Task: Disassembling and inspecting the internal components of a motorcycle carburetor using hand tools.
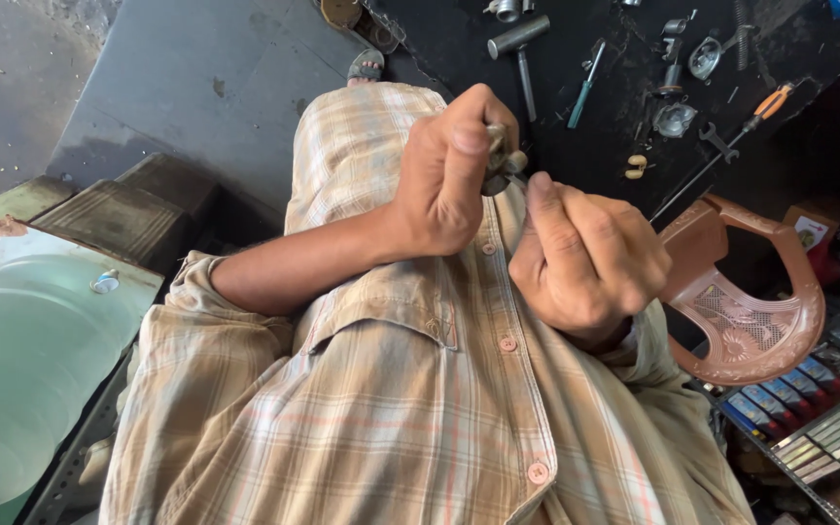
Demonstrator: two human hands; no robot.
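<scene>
My left hand (449,180) is clenched around a small greyish metal part (500,158) held in front of my chest. My right hand (585,258) is closed too, its thumb tip pressed against the same part from the right. Most of the part is hidden inside the two fists. Below the hands I see my beige checked shirt (410,389) with its row of buttons.
A dark floor ahead carries a hammer (520,44), a teal-handled screwdriver (585,87), an orange-handled tool (765,105), a spanner (719,142) and small metal pieces. A brown plastic chair (751,292) stands at right, shelves of small boxes (809,418) beyond, a pale green panel (21,369) at left.
</scene>
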